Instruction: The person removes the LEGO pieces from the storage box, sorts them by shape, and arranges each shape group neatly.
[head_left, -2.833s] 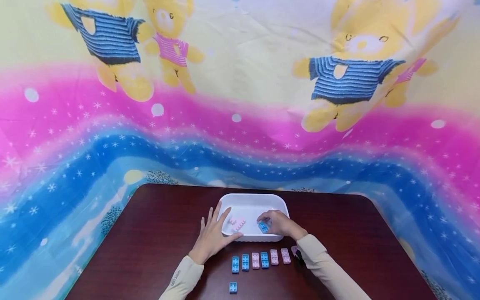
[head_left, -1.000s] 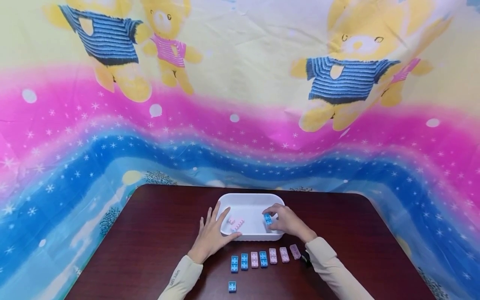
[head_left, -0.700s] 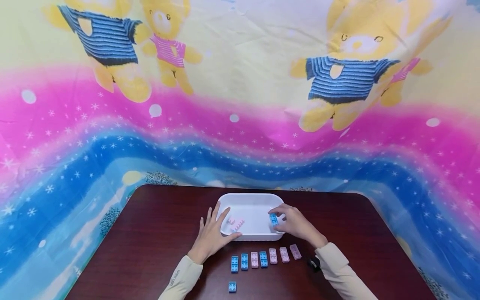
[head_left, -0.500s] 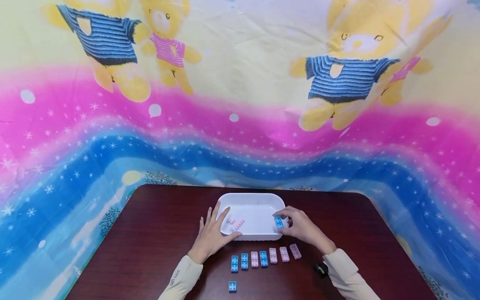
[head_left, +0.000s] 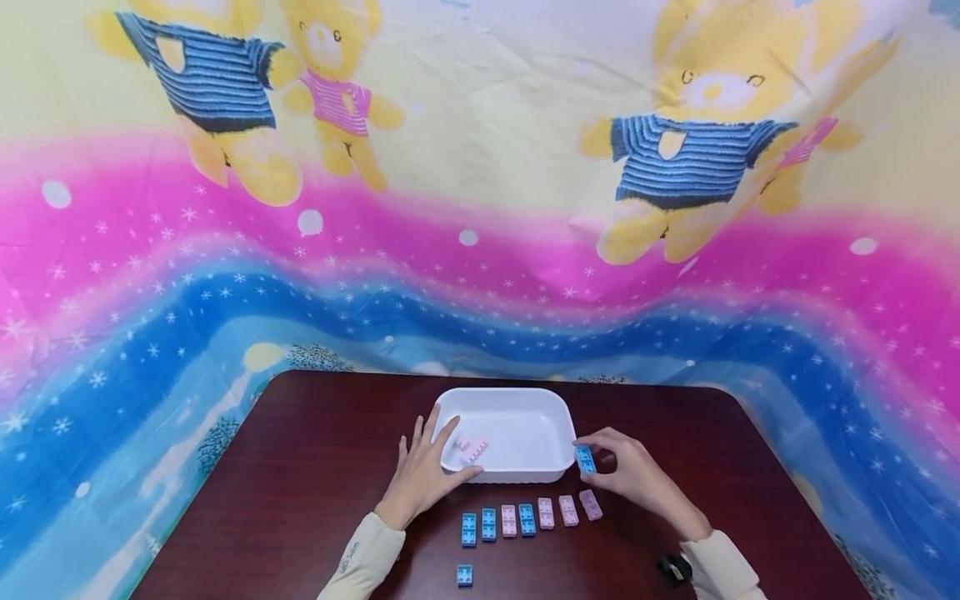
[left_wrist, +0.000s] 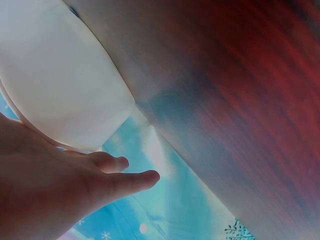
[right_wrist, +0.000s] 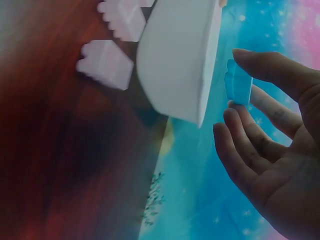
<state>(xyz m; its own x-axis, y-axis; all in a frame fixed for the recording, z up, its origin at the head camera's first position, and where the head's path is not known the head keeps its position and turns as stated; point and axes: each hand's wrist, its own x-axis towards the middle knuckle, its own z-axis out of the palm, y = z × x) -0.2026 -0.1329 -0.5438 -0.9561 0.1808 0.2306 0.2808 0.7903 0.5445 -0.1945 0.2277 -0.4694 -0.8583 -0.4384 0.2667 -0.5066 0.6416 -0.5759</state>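
Observation:
My right hand pinches a blue toy building block between thumb and fingers, just off the right end of a white plastic tub. In the right wrist view the blue block shows its studs toward the tub, with the other fingers loosely bent below it. My left hand lies spread at the tub's left end, thumb along the front rim and fingers by the side wall. Those fingers look straight in the left wrist view. Inside the tub, at the left, lie a few pink blocks.
In front of the tub runs a row of several pink and blue blocks, from a blue block to a purplish block. A shorter blue block lies nearer the front. A patterned cloth hangs behind the dark wooden table.
My right hand has lifted the blue block out of the tub and carried it right, past the rim. The left hand has stayed at the tub's left end.

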